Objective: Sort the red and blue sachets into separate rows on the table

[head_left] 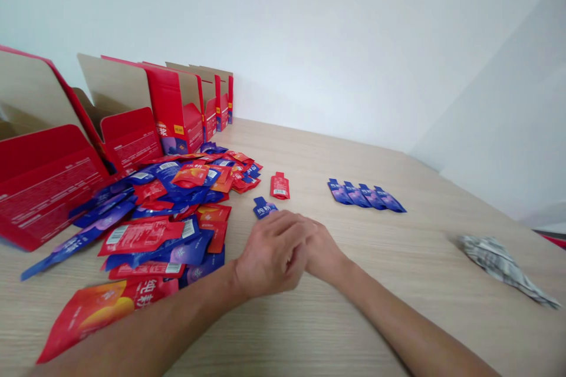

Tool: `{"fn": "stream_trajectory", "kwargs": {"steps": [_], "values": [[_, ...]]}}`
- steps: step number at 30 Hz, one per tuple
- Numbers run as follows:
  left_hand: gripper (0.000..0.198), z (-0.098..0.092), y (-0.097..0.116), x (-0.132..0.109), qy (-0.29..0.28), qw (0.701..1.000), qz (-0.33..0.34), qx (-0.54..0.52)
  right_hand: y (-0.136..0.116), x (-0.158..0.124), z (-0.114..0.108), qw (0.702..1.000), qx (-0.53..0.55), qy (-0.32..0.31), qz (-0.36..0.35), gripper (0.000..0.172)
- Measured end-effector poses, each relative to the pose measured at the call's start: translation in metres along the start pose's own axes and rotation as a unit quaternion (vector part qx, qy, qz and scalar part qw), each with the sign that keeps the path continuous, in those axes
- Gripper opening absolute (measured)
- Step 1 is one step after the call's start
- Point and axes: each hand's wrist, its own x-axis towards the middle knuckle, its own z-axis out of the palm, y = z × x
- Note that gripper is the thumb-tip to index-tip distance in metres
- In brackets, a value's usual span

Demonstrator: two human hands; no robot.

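My left hand [275, 254] is curled closed above the table, in front of my right hand [325, 250]. The two hands meet, and the fingers of the right one are hidden behind the left. Whatever may be inside the curled left fingers does not show. Just beyond the knuckles is a blue pouch [264, 207], partly covered by the left hand; I cannot tell whether it is touched. A small red pouch [279, 186] lies a little farther back. To the right, several blue pouches [361, 195] overlap in a slanted row.
A heap of red and blue pouches [177, 188] spreads over the left side of the wooden table [375, 318]. Behind it, several open red cartons [192, 112] stand in a line toward the wall. A crumpled checked cloth [499, 262] lies at the right.
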Motion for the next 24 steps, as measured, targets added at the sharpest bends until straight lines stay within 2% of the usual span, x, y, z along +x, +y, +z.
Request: {"fn": "stream_trajectory", "kwargs": {"steps": [2, 4, 7, 9, 13, 20, 24], "values": [[0.026, -0.001, -0.002, 0.005, 0.032, 0.997, -0.066, 0.017, -0.003, -0.006, -0.004, 0.999, 0.008, 0.021, 0.026, 0.021], [0.031, 0.000, -0.009, 0.005, 0.050, 0.985, -0.161, 0.038, -0.010, -0.002, -0.007, 0.997, 0.012, 0.023, 0.078, 0.031], [0.043, 0.006, -0.021, -0.001, 0.034, 0.953, -0.295, 0.055, -0.019, 0.014, -0.009, 0.988, 0.004, -0.017, 0.150, 0.032], [0.045, 0.012, -0.028, -0.007, 0.005, 0.938, -0.342, 0.052, -0.020, 0.023, -0.010, 0.985, -0.001, -0.028, 0.173, 0.032], [0.039, 0.023, -0.035, -0.018, -0.041, 0.942, -0.331, 0.036, -0.012, 0.024, -0.015, 0.979, 0.002, -0.023, 0.201, 0.029], [0.048, 0.033, -0.034, -0.033, -0.045, 0.955, -0.294, 0.019, 0.011, -0.002, -0.029, 0.964, 0.007, -0.011, 0.266, 0.034], [0.046, 0.035, -0.032, -0.038, -0.069, 0.953, -0.296, 0.019, 0.041, -0.025, -0.032, 0.949, -0.004, 0.050, 0.311, 0.030]]}}
